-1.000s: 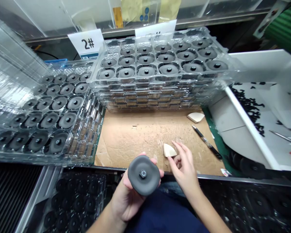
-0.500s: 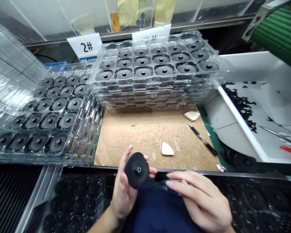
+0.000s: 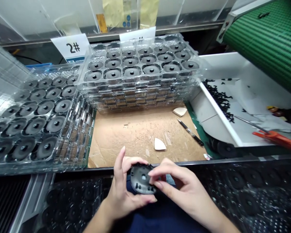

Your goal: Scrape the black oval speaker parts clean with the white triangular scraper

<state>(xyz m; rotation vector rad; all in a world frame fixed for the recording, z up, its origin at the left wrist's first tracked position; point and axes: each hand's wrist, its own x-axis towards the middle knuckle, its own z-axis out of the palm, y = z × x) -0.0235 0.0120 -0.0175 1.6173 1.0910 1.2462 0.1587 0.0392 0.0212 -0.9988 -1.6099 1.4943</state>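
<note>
Both my hands hold a round black disc (image 3: 142,179) above the table's front edge, with its underside showing a central hole and several smaller holes. My left hand (image 3: 127,184) cups the disc from below and the left. My right hand (image 3: 177,183) has its fingertips on the disc's face near the central hole. A white triangular piece (image 3: 159,144) lies on the cardboard sheet (image 3: 133,139) just beyond my hands.
Stacked transparent trays (image 3: 138,74) holding black discs stand behind the cardboard, beside another tray stack (image 3: 38,116). More filled trays (image 3: 247,197) lie below the edge. A pen (image 3: 190,132) and a second white piece (image 3: 179,111) lie on the cardboard. A white bin (image 3: 220,110) holds small black parts.
The disc has turned over, showing its holed underside instead of its central post. My right hand has moved from beside my lap onto the disc. The whole view has shifted slightly.
</note>
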